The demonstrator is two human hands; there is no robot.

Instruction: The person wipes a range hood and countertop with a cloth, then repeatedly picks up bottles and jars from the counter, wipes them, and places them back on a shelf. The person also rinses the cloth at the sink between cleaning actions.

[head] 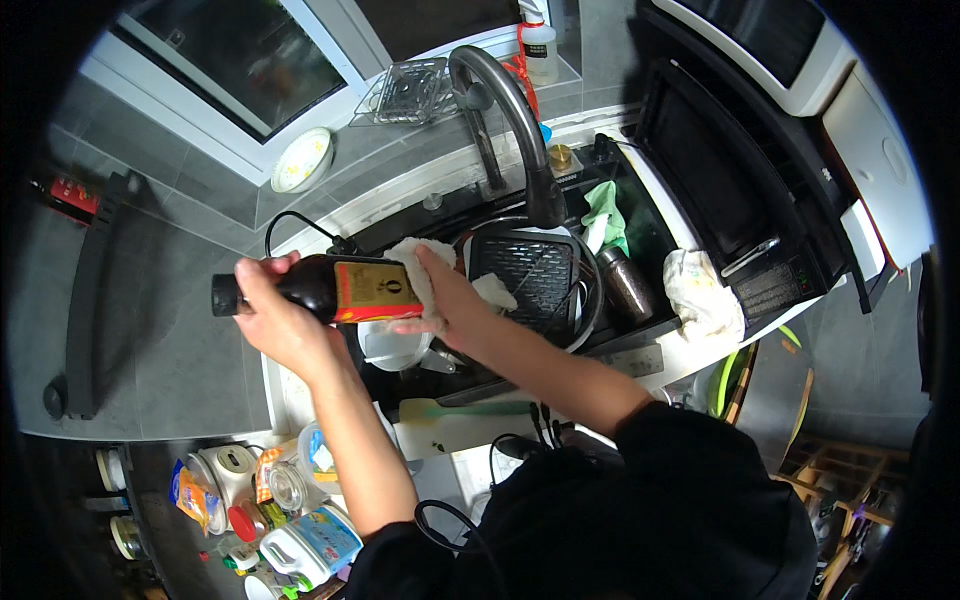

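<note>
A dark capped bottle (307,287) with a gold and red label lies sideways in the air above the left part of the black sink (450,386). My left hand (281,315) is wrapped around its neck, just below the black cap. At the other end, my right hand (444,300) presses a white cloth (420,264) against the base of the bottle. The cloth hides the bottom of the bottle. Below the hands, a white bowl-like vessel (394,346) sits in the sink, partly covered by the right hand and the bottle.
A dark faucet (517,112) arches over the sink. Beneath it are a black slotted tray (517,262), a dark tumbler (625,283) and a green cloth (606,217). A stained cloth (701,294) hangs at the right rim. A white bowl (302,160) stands on the ledge.
</note>
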